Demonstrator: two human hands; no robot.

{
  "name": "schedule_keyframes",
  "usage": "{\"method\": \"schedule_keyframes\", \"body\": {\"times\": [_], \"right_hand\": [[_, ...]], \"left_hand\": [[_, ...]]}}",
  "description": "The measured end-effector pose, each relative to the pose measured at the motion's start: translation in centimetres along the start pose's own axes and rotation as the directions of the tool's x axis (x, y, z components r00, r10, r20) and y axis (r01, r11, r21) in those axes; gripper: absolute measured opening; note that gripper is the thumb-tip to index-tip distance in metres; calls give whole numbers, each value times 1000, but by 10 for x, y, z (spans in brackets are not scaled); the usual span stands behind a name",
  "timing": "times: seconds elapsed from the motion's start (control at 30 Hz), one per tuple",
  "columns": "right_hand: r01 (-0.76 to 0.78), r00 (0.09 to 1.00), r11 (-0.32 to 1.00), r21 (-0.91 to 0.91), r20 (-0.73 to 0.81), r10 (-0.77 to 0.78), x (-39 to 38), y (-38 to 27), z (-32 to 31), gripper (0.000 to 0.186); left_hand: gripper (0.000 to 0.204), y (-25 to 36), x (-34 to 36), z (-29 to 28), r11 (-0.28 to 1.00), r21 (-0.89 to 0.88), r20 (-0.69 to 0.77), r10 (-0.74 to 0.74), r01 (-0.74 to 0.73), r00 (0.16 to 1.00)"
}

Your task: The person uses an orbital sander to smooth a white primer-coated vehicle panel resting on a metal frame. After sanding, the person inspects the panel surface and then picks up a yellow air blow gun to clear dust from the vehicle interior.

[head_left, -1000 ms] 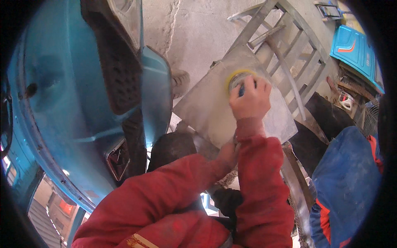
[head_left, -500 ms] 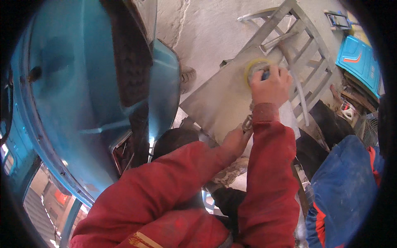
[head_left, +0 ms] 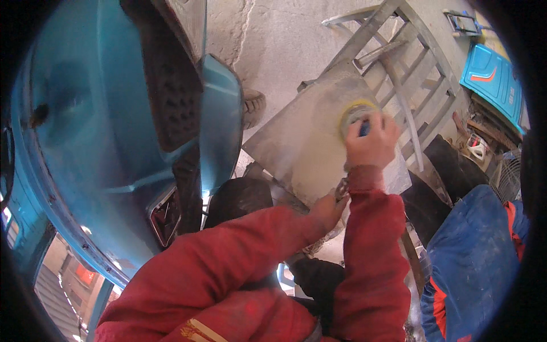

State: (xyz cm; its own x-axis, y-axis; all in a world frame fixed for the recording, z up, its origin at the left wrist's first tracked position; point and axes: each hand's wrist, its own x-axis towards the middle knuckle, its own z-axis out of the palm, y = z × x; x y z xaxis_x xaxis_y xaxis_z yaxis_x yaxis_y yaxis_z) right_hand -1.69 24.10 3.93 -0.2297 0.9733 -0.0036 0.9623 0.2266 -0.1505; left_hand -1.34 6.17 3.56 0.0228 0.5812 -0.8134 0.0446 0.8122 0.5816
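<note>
My right hand [head_left: 373, 142] grips a round sander [head_left: 354, 114] with a yellow-edged pad on a flat, pale, dusty metal plate [head_left: 276, 154]. My left hand [head_left: 327, 211] is lower, closed around a metal fitting [head_left: 341, 189] behind the sander; whether it is part of that tool I cannot tell. The plate rests over a metal frame [head_left: 419, 62], and a pale haze or patch shows on its surface around the pad.
A large blue vehicle panel [head_left: 97, 142] with a dark strip fills the left, a tire [head_left: 253, 108] beside it. At the right are a person's blue sleeve or clothing [head_left: 467, 256], a smaller blue panel [head_left: 493, 82], a plastic jug [head_left: 477, 147] and a wire guard [head_left: 510, 176].
The sander in my right hand went up and right, then came down toward me, ending right of where it was a second ago. My left hand followed slightly. The view shifted a little.
</note>
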Motion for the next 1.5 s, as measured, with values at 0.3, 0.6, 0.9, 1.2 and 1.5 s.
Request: {"method": "schedule_keyframes", "body": {"times": [0.3, 0.6, 0.9, 1.2, 1.5], "right_hand": [[-43, 990, 994, -96, -138, 29, 15, 3, -3, 23], [-59, 987, 994, -88, -152, 45, 9, 8, 0, 22], [8, 980, 997, -82, -196, -24, 11, 5, -6, 15], [-49, 997, 998, -32, -57, 47, -5, 10, -11, 22], [23, 996, 999, 38, -87, -20, -23, 18, -2, 17]], "left_hand": [[46, 2, 7, -6, 1000, 8, 70, -30, 30, 997], [46, 11, 7, -14, 996, -26, 17, 80, -80, 997], [46, 12, 4, -9, 1000, -23, 55, 21, -19, 998], [53, 19, -11, -16, 993, -11, 191, -117, 121, 975], [48, 16, -14, -1, 989, -58, 186, -122, 135, 975]]}}
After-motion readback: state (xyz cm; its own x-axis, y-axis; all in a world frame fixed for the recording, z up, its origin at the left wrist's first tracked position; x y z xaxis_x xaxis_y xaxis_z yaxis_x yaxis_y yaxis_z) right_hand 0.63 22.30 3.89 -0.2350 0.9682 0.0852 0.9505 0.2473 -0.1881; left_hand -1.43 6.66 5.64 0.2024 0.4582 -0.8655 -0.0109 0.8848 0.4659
